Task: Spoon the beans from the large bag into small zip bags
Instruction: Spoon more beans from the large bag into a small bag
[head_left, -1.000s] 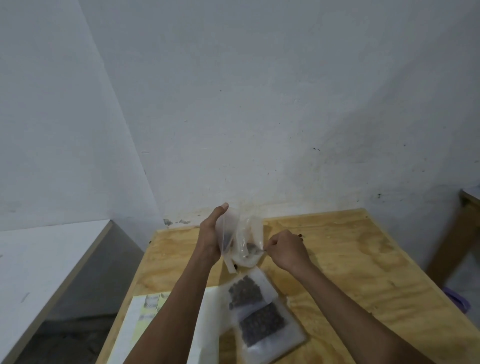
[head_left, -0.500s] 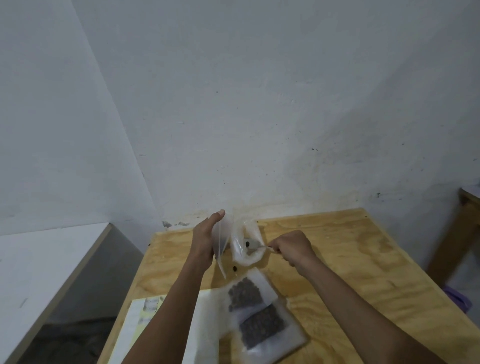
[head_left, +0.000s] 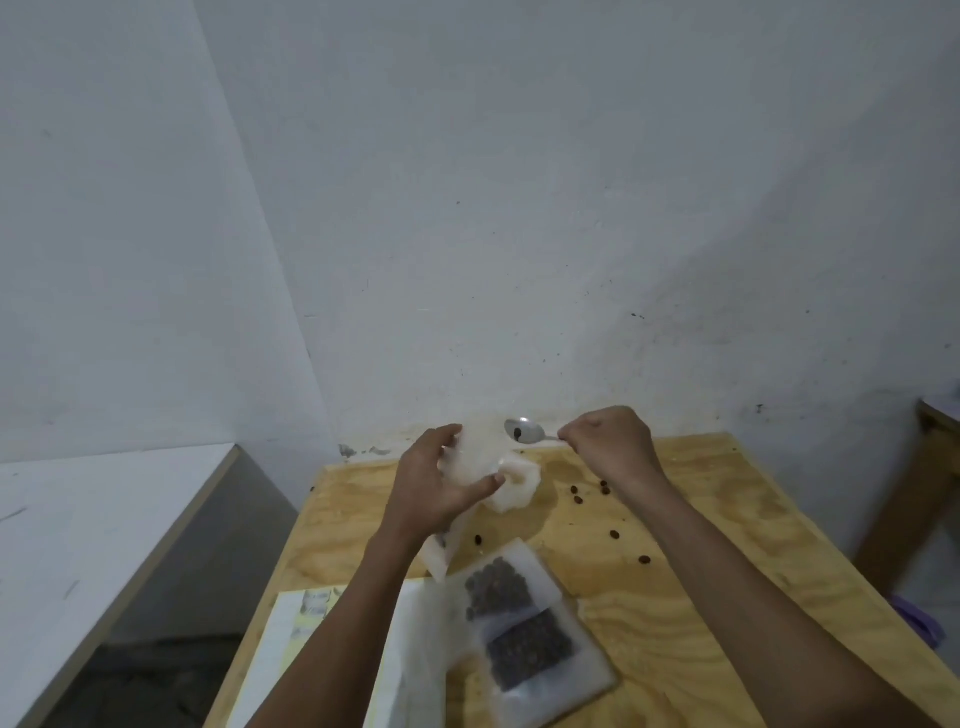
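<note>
The spoon (head_left: 524, 431), pinched in the right hand (head_left: 610, 441), has been lifted above the plastic bags (head_left: 480, 462) gripped by the left hand (head_left: 434, 480). Beans (head_left: 576, 500) are now scattered on the table (head_left: 701, 519) beside these bags, so a spill is judged.

You face a corner where two pale, grey-white walls (head_left: 519, 208) meet, the seam running down to the left of centre. The plaster is scuffed with small dark specks, and stained low down where it meets the plywood tabletop (head_left: 727, 545). To your left stands a white counter (head_left: 93, 519) with a pale edge, a dark gap below it. At the far right you see part of a wooden furniture frame (head_left: 914, 499). The light is dim and even.
</note>
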